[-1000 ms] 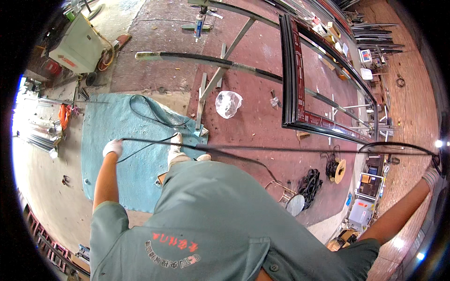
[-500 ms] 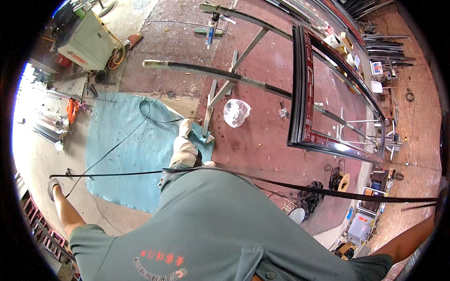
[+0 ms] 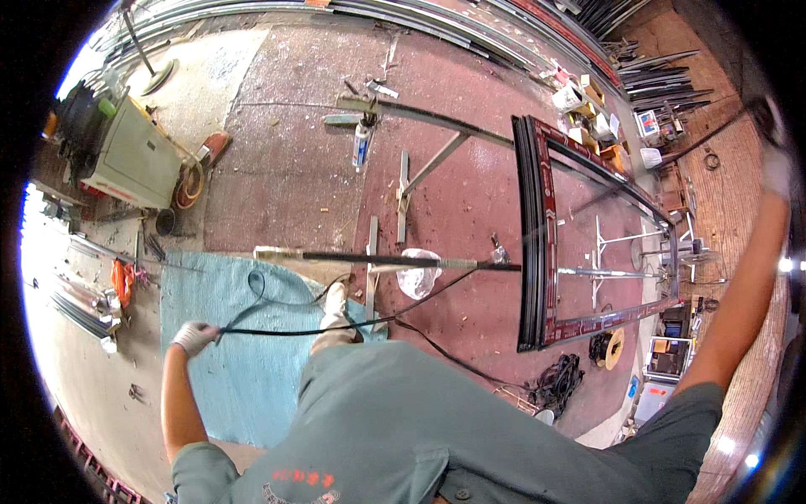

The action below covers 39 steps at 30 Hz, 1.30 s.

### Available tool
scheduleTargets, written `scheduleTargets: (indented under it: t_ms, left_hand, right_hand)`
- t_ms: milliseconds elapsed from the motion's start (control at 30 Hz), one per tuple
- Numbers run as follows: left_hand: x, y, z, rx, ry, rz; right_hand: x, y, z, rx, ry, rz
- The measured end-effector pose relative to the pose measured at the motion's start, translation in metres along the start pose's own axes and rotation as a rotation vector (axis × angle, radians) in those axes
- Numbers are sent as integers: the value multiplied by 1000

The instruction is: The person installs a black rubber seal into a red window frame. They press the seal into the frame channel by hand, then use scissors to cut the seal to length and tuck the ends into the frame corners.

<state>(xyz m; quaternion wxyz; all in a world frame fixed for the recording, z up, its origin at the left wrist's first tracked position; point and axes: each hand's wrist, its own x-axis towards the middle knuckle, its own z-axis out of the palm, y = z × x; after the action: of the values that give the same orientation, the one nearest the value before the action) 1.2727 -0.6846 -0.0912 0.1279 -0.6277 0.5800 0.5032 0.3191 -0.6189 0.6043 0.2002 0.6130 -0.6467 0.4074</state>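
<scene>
The reddish-brown concrete workshop floor fills most of the view, with a pale blue-green mat spread over its near left part. To the right lies a tall dark red and black rectangular door frame, flat on thin metal trestles. A long grey metal bar with a black strip along it rests crosswise on a low metal stand between the mat and the frame, and a crumpled clear plastic bag sits just below it.

The person in the grey-green shirt stretches a long, thin black rubber strip between both arms. The left hand, in a white glove, is closed around the strip low over the mat, near the body. The right hand, also gloved, is raised high and far out to the right; it appears to hold the strip's far end, though whether the fingers are closed cannot be told (the rim blurs it). The strip's long axis thus runs left to right across the person, sagging toward the floor by the foot, with a slack loop lying on the mat beside the left hand, which is the nearer one.
</scene>
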Motion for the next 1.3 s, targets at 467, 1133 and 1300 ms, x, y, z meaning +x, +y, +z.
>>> scheduleTargets:
  t_ms: [467, 1133, 1300]
  left_hand:
    - [48, 218, 87, 201, -242, 411]
    - [76, 375, 259, 738, -801, 713]
    - [-22, 479, 357, 666, -904, 884]
  right_hand:
    - [-185, -28, 421, 552, -655, 690]
    - [-844, -291, 136, 132, 197, 1930]
    - [-924, -317, 118, 66, 425, 1931]
